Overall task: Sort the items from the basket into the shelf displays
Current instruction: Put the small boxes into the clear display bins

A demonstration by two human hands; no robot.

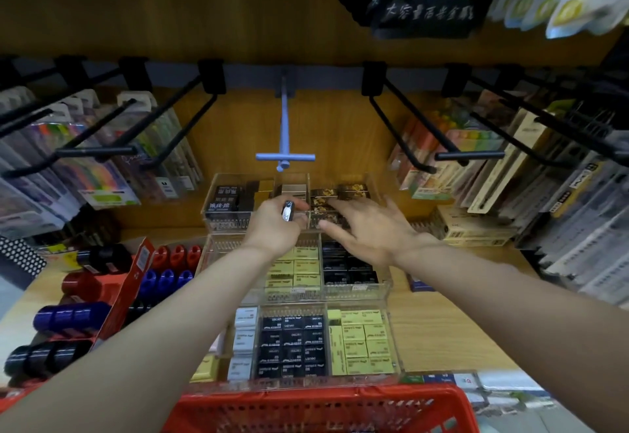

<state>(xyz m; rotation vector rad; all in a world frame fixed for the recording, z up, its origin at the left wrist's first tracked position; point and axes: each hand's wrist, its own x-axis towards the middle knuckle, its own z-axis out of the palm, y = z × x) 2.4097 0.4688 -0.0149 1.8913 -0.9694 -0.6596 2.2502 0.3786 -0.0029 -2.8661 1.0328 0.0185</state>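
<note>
At 12 o'clock, over the clear display tray (218, 209): your left hand (277, 225) pinches 1 small black item (288, 210); your right hand (366, 225) spread, fingers on patterned boxes (323, 192). Red basket (316, 409) at 6 o'clock.

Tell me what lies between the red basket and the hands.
In the head view, two clear trays of small yellow and black boxes lie between the basket and both hands.

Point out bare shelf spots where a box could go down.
Bare wood shelf lies right of the front clear tray, before the beige boxes. Left is crowded with sharpener cylinders; both hands, left hand, right hand, fill the back tray.
</note>
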